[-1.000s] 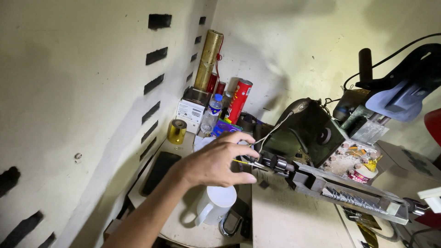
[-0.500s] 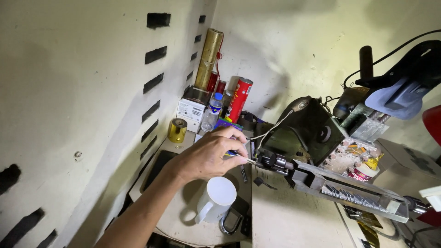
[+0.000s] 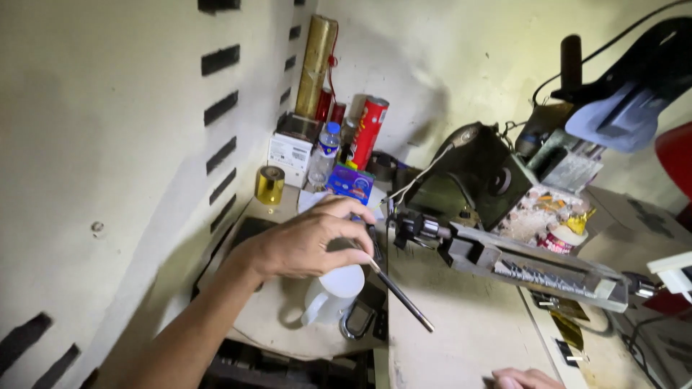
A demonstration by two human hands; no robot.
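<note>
White mug [image 3: 333,295] below the left hand [image 3: 306,241]; dark grey metal rod [image 3: 401,295] with a pale glint in that hand. Red can [image 3: 368,132] and tall gold tube [image 3: 316,66] at the shelf's back corner. Gold tape roll [image 3: 269,184] by the left edge. Blue box [image 3: 349,183] with multicolour print. Clear bottle [image 3: 324,150], blue cap. Cream wall [image 3: 108,144] with black slots. Dark green-black machine [image 3: 476,176].

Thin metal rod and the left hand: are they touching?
Touching. The head view shows the left hand with its fingers closed around the upper end of the thin metal rod, which slants down from the grip.
</note>
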